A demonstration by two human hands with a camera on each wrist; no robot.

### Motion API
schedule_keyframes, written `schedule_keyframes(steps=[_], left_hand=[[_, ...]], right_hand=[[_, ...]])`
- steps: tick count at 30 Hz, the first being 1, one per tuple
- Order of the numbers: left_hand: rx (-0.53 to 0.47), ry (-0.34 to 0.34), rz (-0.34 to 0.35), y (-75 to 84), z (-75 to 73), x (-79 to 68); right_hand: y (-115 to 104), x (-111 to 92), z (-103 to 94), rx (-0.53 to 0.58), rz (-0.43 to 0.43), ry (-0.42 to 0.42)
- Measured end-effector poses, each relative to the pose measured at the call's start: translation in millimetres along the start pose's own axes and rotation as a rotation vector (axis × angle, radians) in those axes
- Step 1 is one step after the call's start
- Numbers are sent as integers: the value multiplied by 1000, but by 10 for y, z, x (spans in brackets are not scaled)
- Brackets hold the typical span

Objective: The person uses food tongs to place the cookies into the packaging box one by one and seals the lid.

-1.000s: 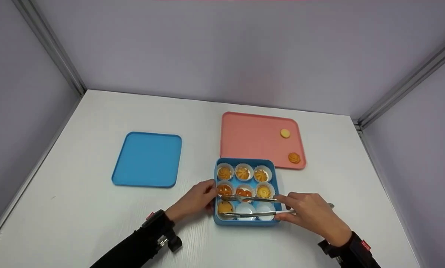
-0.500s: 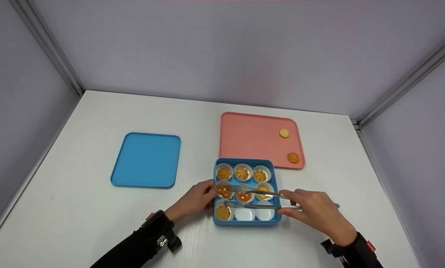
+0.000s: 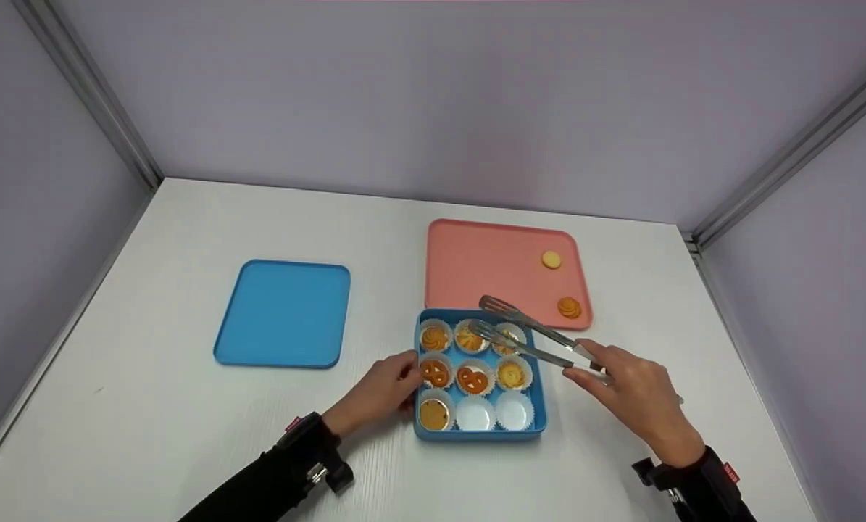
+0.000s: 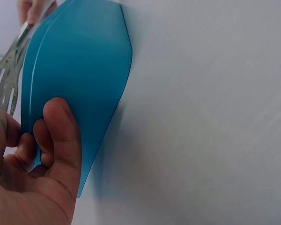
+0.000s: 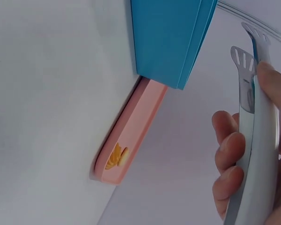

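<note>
A blue box [image 3: 480,436] holds white paper cups in rows. Most cups contain cookies, such as the heart-shaped pretzel [image 3: 474,379] and the round cookie [image 3: 434,415]; two front cups, including the middle paper cup [image 3: 475,413], hold nothing. At the box's left wall, my left hand [image 3: 378,391] grips the side, fingers against the outer face in the left wrist view. My right hand [image 3: 635,395] holds metal tongs with white handles [image 5: 260,154]. The slotted tong tips, apart and with nothing between them, overlap the box's back right cups and the pink tray's edge.
Behind the box lies a pink tray [image 3: 483,261] with a pale round cookie [image 3: 551,259] and a brown swirled cookie [image 3: 569,307] on its right side. A flat blue lid-like tray [image 3: 284,313] lies at the left. Walls stand behind and beside the white table [image 3: 150,420].
My right hand and the tongs have moved back and to the right, from over the front and middle cups to the back of the box. My left hand stays at the box.
</note>
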State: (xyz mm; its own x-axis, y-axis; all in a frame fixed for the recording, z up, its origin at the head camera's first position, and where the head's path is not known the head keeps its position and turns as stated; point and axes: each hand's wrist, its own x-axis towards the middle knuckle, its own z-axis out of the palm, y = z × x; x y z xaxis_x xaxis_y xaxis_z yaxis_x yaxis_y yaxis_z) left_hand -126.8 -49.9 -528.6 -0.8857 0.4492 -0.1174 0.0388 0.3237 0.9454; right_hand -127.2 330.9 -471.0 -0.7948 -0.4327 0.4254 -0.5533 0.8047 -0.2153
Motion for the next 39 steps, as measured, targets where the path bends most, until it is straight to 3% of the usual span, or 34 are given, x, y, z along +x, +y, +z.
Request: schedule_keyframes(steps=[10,17,32,39], left_hand=[[-3,-6,-5,11,-5,-3],[-1,5,4,12,4,2],[26,5,-1,18,-3,15],[28,-2,-1,29,-5,10]], right_hand=[[301,-49,-120,-17,129,70],[494,-109,-142,-58,185,73],[778,-259,-143,-108,428,-54],[836,-304,-156,-127,485,-125]])
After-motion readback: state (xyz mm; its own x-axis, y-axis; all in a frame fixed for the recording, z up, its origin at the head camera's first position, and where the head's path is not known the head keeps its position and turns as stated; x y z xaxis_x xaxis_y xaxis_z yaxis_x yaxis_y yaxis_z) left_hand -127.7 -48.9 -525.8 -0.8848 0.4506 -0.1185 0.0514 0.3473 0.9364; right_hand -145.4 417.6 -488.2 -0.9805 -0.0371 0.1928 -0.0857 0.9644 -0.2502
